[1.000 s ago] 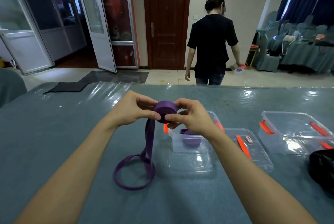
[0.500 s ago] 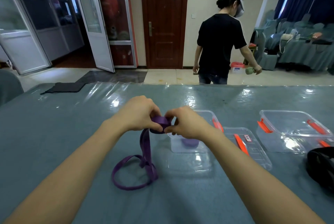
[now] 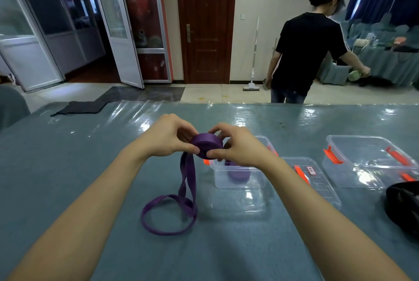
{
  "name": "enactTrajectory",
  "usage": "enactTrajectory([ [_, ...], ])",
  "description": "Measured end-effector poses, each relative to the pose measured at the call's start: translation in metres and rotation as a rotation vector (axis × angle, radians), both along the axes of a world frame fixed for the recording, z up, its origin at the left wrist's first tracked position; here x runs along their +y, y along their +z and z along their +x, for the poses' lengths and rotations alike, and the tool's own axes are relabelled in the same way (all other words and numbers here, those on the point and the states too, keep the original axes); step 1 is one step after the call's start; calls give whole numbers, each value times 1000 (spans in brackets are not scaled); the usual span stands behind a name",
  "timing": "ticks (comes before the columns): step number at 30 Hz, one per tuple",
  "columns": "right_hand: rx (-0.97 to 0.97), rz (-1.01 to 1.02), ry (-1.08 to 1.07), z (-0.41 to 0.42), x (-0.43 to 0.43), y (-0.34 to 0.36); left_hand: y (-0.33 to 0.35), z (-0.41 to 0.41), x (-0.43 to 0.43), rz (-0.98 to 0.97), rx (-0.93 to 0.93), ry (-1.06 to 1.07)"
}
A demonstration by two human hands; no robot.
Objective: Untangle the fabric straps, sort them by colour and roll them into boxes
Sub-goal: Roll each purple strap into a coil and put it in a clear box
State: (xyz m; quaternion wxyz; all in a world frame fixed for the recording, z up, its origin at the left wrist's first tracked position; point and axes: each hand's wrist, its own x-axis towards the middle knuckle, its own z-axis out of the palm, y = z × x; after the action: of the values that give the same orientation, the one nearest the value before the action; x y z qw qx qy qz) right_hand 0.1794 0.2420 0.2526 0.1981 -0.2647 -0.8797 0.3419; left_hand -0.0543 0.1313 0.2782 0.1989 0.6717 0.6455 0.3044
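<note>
A purple strap roll (image 3: pixel 205 143) is held above the table between both hands. My left hand (image 3: pixel 166 136) pinches its left side and my right hand (image 3: pixel 239 144) pinches its right side. The strap's loose tail (image 3: pixel 169 217) hangs down from the roll and lies in a loop on the blue-grey table (image 3: pixel 68 167). Just behind my right hand stands a clear box (image 3: pixel 238 179) with orange clips, holding another purple roll (image 3: pixel 238 174).
A clear lid (image 3: pixel 317 181) lies flat to the right of the box. A second clear box (image 3: pixel 367 160) stands at the right. Black straps (image 3: pixel 403 206) are heaped at the right edge. A person in a black shirt (image 3: pixel 303 53) stands beyond the table.
The roll has been lifted a little and turned, and the tail loop on the table has shifted slightly. The person behind has walked to the right.
</note>
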Motion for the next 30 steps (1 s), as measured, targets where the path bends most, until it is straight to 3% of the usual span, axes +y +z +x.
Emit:
enactTrajectory([
  [3,-89,159,-6,-5,1,0,2,4,2,-36,99,-9],
  [5,-11,108,-28,-5,2,-5,2,3,2,-9,62,-4],
  [14,622,-642,40,-5,1,-6,-33,14,-3,148,-489,81],
  [18,742,-932,92,-12,-3,-13,-27,30,3,251,-586,63],
  [24,701,-930,46,-6,1,-20,-21,17,1,202,-690,-27],
  [30,679,-910,50,-7,1,-18,-10,7,6,151,-554,21],
])
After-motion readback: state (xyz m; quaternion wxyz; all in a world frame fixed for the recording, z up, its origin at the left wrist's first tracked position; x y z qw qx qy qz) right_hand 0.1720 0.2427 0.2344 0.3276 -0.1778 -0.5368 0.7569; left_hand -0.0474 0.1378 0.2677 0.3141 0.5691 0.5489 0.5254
